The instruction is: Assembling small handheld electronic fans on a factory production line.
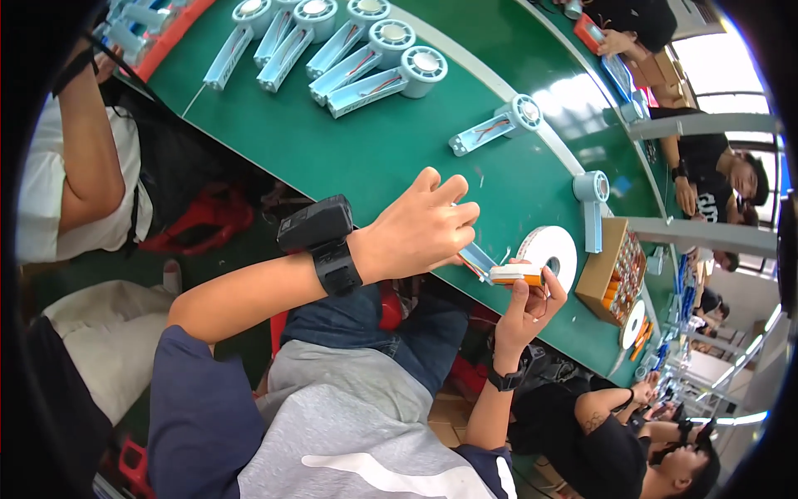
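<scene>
My left hand [424, 223] is closed over a light-blue handheld fan housing [475, 259]; the handle's end and some thin wires stick out under my fingers, while the rest is hidden. In my right hand [532, 309], held between thumb and fingers, is an orange battery [517, 280] with a white strip along its top. The battery sits right beside the housing's end; whether they touch I cannot tell. Just behind my right hand lies a white tape roll [559, 246].
Several open fan housings [366, 87] lie in a row at the far left of the green table [399, 150]. Two more, one housing [499, 125] and another [592, 208], lie farther right. A cardboard box [594, 287] holds orange batteries. Co-workers sit on both sides.
</scene>
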{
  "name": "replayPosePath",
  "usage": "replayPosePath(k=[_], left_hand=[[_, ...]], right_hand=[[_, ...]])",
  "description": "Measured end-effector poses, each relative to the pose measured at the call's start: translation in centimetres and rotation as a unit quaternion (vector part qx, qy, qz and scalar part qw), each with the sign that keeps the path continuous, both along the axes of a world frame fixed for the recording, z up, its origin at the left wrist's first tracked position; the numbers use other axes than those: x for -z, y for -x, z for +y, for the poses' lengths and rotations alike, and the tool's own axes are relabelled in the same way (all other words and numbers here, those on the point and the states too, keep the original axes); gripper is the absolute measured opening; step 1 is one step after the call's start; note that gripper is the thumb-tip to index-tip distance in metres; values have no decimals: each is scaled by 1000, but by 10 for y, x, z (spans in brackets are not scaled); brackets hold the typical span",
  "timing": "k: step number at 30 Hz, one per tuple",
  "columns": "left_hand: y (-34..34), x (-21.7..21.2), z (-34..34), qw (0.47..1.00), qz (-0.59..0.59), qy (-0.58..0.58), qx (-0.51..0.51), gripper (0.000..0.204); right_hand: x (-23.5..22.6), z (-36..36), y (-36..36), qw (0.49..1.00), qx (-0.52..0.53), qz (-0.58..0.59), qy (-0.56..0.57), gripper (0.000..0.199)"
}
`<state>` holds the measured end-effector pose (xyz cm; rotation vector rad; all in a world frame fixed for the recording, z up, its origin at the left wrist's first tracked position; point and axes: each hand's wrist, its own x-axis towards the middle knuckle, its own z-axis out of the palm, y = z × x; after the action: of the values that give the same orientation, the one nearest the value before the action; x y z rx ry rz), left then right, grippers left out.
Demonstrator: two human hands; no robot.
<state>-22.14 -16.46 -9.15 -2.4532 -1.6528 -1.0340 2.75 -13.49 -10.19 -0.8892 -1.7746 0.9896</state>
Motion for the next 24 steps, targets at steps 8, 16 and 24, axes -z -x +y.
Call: replayPosePath(k=[8, 16, 24], left_hand=[[3, 31, 2, 992, -124, -13, -10, 17], [-5, 57, 7, 985, -157, -41, -53, 16], [-5, 75, 4, 985, -140, -63, -81, 15]], right_hand=[[3, 17, 11, 937, -111, -211, -257, 44], [-2, 24, 39, 797, -122, -437, -398, 33], [1, 21, 63, 714, -238, -567, -335, 33]])
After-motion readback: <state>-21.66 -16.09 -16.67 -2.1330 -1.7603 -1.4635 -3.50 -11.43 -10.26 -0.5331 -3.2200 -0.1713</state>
